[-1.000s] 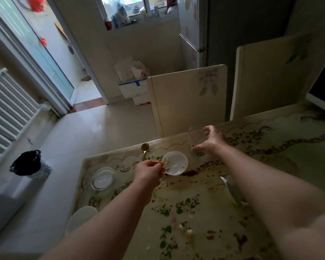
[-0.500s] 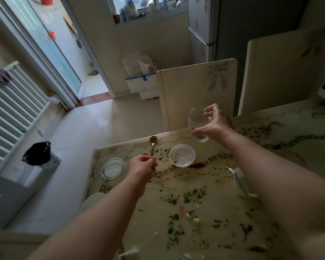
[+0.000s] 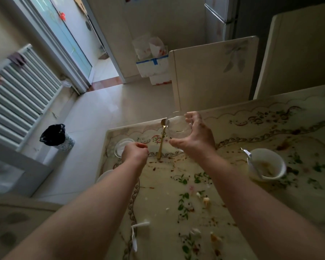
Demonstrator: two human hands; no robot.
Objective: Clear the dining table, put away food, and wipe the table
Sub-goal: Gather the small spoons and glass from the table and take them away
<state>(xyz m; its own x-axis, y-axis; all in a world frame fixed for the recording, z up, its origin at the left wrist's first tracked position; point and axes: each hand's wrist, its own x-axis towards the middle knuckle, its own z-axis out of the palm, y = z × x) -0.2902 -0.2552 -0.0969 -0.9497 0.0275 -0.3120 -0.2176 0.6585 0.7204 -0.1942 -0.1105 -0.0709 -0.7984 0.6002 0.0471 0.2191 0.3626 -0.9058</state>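
Clear glass (image 3: 178, 126), tilted, gripped in R hand (image 3: 196, 142) over stained tbl (image 3: 231, 186).

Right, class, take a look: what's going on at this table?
A person is clearing a messy dining table. The right hand grips a clear glass near the far edge. The left hand, fingers curled, hovers by a small glass dish at the corner; whether it holds anything is unclear. A gold spoon lies between the hands, a used white cup sits to the right, and crumbs and stains cover the tabletop, not yet wiped.
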